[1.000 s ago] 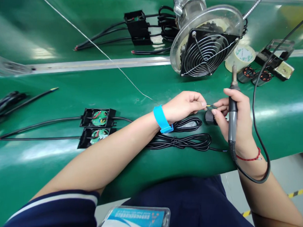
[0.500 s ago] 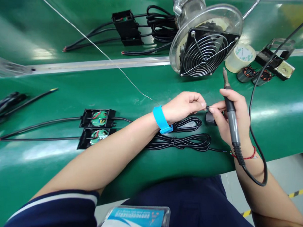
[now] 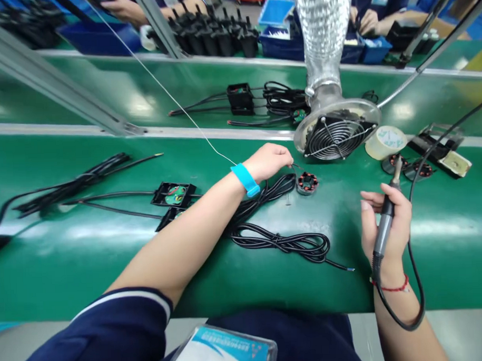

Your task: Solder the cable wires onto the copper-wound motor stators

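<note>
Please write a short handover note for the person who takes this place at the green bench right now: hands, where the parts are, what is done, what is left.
Left hand: fingertips pinch thin leads of the small round coil with orange windings, which rests on the green belt.
Right hand: grips the grey-handled soldering iron, tip up, away from the coil.
Coiled black cable lies between the arms, its free end bare.
Two open black boxes with green boards lie to the left.
Done: cannot tell any finished joint.
Left: probably soldering the coil leads.

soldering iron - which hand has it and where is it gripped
The right hand holds the soldering iron around its handle, tip up.
</note>
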Available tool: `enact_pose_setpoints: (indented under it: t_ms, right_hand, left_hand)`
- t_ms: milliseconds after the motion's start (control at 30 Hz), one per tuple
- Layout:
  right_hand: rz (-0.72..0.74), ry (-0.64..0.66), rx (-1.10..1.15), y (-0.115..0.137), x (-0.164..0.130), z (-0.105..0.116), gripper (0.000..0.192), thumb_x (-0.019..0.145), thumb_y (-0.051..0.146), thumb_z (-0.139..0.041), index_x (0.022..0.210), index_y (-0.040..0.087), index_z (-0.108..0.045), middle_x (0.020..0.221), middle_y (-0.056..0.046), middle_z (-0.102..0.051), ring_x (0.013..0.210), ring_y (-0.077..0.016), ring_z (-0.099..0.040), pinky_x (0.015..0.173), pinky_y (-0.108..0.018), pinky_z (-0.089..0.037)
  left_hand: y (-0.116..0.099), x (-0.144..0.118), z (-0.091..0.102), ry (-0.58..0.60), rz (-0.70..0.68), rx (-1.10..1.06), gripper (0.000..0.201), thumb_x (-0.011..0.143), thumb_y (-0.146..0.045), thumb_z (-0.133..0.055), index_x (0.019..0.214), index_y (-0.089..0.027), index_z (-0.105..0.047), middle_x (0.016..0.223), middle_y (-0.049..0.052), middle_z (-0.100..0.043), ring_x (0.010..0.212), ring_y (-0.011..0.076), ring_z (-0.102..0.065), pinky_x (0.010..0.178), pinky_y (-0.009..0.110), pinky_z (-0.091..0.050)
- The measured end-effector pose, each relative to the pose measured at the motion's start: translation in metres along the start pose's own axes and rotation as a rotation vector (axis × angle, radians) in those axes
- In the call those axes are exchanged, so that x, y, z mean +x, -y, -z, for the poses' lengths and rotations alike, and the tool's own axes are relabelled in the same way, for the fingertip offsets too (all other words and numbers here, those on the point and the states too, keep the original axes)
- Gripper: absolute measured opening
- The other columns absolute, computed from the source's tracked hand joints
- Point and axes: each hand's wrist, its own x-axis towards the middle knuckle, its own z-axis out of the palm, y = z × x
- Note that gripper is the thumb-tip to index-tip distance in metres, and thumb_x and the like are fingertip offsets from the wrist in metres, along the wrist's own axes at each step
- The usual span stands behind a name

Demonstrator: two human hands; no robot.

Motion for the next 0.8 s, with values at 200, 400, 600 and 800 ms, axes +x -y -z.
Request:
enact_pose_setpoints:
  t_ms: [200, 400, 600, 800]
  right_hand:
    - [-0.034, 0.021, 0.025, -0.003, -0.002, 0.003, 0.043, 0.086, 0.028, -0.066, 0.127, 0.022, -0.054, 0.102, -0.008, -0.072, 0.086, -0.0193, -0.07, 0.075, -0.037, -0.055]
    - [-0.015, 0.052, 0.031, -0.019, -0.003, 0.007, 0.045, 0.085, 0.033, -0.068, 0.126, 0.02, -0.057, 0.101, -0.01, -0.074, 0.081, -0.0197, -0.07, 0.072, -0.036, -0.054]
    - [-0.056, 0.096, 0.02, -0.028, -0.009, 0.013, 0.045, 0.083, 0.041, -0.07, 0.122, 0.02, -0.06, 0.095, -0.009, -0.077, 0.079, -0.0212, -0.072, 0.075, -0.036, -0.053]
    - [-0.007, 0.187, 0.01, -0.035, -0.013, 0.01, 0.049, 0.08, 0.046, -0.072, 0.12, 0.018, -0.063, 0.097, -0.011, -0.078, 0.075, -0.0225, -0.075, 0.065, -0.032, -0.055]
  left_hand:
    - [0.014, 0.03, 0.039, -0.195, 0.073, -0.154, 0.014, 0.072, -0.014, -0.055, 0.059, -0.017, -0.052, 0.045, -0.006, -0.035, 0.045, 0.0067, -0.024, 0.052, 0.027, -0.014]
    - [0.014, 0.045, 0.051, -0.363, -0.109, -0.255, 0.008, 0.082, -0.017, -0.058, 0.08, -0.013, -0.064, 0.07, 0.001, -0.056, 0.067, 0.0099, -0.042, 0.063, 0.026, -0.029]
    - [-0.009, 0.005, 0.028, -0.431, -0.246, -0.371, 0.02, 0.091, -0.034, -0.049, 0.094, -0.018, -0.061, 0.06, -0.004, -0.035, 0.055, 0.0091, -0.031, 0.054, 0.026, -0.023]
    - [-0.007, -0.043, -0.064, 0.137, -0.1, -0.497, 0.014, 0.082, -0.016, -0.054, 0.077, -0.022, -0.042, 0.062, -0.005, -0.043, 0.052, 0.0085, -0.038, 0.051, 0.025, -0.031]
